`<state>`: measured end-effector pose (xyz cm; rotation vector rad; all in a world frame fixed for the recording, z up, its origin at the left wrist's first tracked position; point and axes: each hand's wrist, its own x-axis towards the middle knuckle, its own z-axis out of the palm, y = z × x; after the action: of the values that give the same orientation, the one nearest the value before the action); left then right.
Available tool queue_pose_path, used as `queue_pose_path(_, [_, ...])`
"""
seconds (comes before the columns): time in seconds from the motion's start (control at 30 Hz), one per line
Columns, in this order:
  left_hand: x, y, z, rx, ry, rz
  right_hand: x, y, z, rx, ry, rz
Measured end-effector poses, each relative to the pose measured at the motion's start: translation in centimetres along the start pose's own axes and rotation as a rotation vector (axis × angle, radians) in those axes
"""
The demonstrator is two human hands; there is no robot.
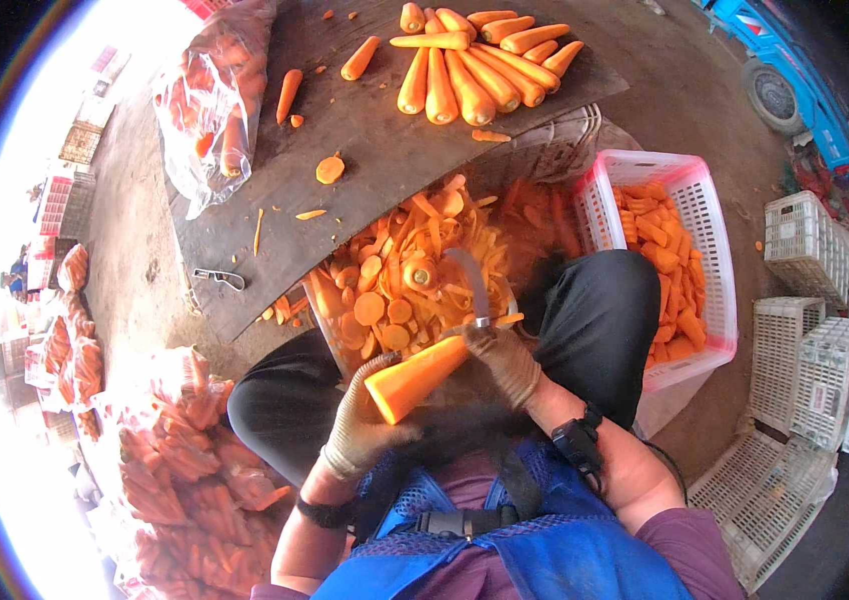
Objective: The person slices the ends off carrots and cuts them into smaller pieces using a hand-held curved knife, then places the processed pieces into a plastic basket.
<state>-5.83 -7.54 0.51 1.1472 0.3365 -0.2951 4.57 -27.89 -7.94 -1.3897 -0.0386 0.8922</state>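
My left hand [368, 420], in a knitted glove, holds a thick peeled carrot [417, 379] with a flat cut end towards me. At the carrot's far end is my right hand [503, 360], gloved too, closed around the handle of a knife with a curved blade [473, 281]. The blade points away from me over a container of carrot peelings, round slices and tops [394, 300] between my knees. A carrot top [420, 274] lies on that heap. Beyond it, peeled carrots [469, 82] are piled on a dark board [364, 165].
A pink-rimmed white basket [721, 262] of cut carrots stands by my right knee. A peeler [220, 279] and a plastic bag of carrots [214, 105] lie on the board. Bagged carrots [192, 480] are heaped at left; plastic crates [788, 360] stand at right near a blue vehicle [799, 75].
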Motion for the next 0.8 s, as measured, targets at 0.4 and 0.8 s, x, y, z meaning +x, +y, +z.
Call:
queue_pose_path(0.4, [-2.4,-0.3,-0.1,0.508,0.064,-0.155,-2.5,-3.2,2.3,-0.496,0.128,-0.17])
queue_pose_path(0.8, [-1.6,-0.2,-0.9,0.723,0.367,-0.01,-1.2,-2.9,4.5,-1.03,0.158,0.0])
